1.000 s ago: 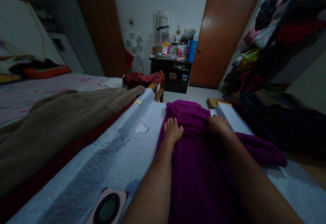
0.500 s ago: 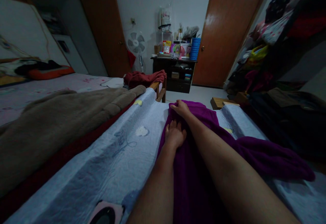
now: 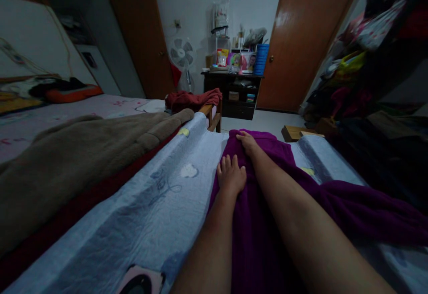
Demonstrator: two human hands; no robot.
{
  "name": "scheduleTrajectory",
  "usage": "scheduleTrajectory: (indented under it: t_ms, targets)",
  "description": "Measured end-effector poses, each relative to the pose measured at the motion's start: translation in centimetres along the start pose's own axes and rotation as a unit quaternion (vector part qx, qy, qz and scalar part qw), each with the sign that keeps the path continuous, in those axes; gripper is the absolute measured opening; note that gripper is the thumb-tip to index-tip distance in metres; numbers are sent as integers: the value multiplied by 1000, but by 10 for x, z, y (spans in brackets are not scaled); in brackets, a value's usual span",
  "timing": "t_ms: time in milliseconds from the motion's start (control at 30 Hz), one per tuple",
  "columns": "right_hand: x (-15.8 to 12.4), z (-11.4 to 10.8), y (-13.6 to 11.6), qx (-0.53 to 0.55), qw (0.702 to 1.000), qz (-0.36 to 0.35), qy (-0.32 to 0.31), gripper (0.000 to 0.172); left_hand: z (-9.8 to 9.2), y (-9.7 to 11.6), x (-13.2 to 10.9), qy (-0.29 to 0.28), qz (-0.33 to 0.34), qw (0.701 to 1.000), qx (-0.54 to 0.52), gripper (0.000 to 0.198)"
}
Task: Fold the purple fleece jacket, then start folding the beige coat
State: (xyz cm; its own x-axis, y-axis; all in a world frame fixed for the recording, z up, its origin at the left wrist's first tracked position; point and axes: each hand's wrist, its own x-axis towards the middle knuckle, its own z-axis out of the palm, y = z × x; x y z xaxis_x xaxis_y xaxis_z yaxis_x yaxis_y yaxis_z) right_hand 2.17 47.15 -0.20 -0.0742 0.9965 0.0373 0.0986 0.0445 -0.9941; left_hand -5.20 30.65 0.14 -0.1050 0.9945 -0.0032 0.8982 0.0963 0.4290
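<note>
A purple cloth point(image 3: 267, 222) lies spread along a pale blue quilted sheet point(image 3: 160, 200) on the bed in front of me. My left hand point(image 3: 230, 176) rests flat on the cloth's left side, fingers stretched out and apart. My right hand point(image 3: 246, 141) reaches across to the cloth's far left corner at the sheet's far end; its fingers curl onto the purple fabric there. A loose part of the cloth point(image 3: 374, 209) trails off to the right.
A brown blanket point(image 3: 76, 151) lies to the left on the neighbouring bed, a dark red cloth point(image 3: 194, 99) at its foot. A pink round-faced object point(image 3: 140, 283) sits near me. Beyond stand a dark cabinet point(image 3: 234, 98), fan point(image 3: 181, 55), door point(image 3: 297, 40) and clothes point(image 3: 374, 62) at the right.
My right hand left the cloth's right side and crossed over to its far left corner. The left hand stayed flat in place. The view shifted slightly.
</note>
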Motion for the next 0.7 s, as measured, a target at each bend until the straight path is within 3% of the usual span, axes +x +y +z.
scheduleTrajectory:
  t_ms: [133, 233, 300, 367, 400, 500, 600, 700]
  targets:
    - [-3, 6, 2, -149, 988, -18, 28, 13, -2, -1, -2, -23, -2, 1000, 13, 62]
    - [-10, 9, -5, -256, 964, -42, 53, 22, -4, -1, -3, -30, -8, 999, 17, 63]
    - [-16, 11, -13, -393, 913, -80, 73, 33, -4, -1, -2, -28, -8, 999, 19, 63]
    - [-23, 12, -21, -518, 841, -137, 78, 41, -4, -1, -2, -21, -7, 1000, 19, 62]
    - [-26, 12, -24, -553, 813, -168, 64, 43, -3, 0, -2, -18, -7, 1000, 19, 62]
    - [-33, 11, -24, -571, 787, -227, -55, 43, -3, 0, -2, -11, -11, 1000, 13, 62]
    - [-34, 7, -13, -578, 778, -177, -168, 46, -5, 1, -3, -13, -17, 1000, 8, 65]
    - [-30, 4, -2, -586, 781, -112, -185, 54, -7, 2, -5, -23, -20, 999, 16, 66]
